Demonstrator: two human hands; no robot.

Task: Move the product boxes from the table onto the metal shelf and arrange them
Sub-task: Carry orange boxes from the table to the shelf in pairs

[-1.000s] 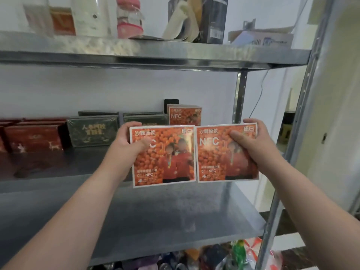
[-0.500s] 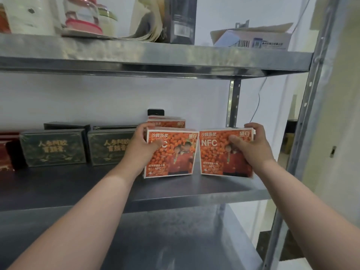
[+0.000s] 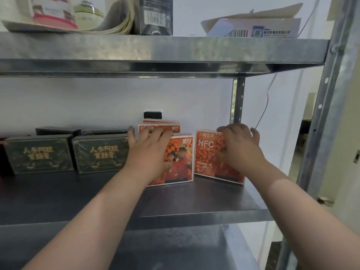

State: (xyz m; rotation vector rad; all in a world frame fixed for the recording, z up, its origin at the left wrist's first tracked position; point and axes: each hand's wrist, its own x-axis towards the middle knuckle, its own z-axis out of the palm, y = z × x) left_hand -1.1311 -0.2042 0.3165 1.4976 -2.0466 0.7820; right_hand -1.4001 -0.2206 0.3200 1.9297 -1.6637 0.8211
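Observation:
Two orange product boxes stand upright side by side on the middle metal shelf (image 3: 78,195). My left hand (image 3: 148,152) covers the front of the left orange box (image 3: 182,160), its fingers curled over the box's top edge. My right hand (image 3: 240,148) grips the right orange box (image 3: 205,152), marked NFC, with fingers over its top right corner. Both boxes rest on the shelf board. Directly behind the left box stands another orange box (image 3: 173,128), with one more behind it.
Two dark green boxes (image 3: 39,154) (image 3: 99,153) with gold lettering stand left of the orange ones, with more dark boxes behind. The upper shelf (image 3: 155,47) carries jars, a black box and an open cardboard box (image 3: 259,26). A perforated upright (image 3: 323,106) bounds the right side.
Both hands carried the two orange boxes forward into the shelf and set them down on the board; my fingers now lie over their tops. The camera has moved closer and higher.

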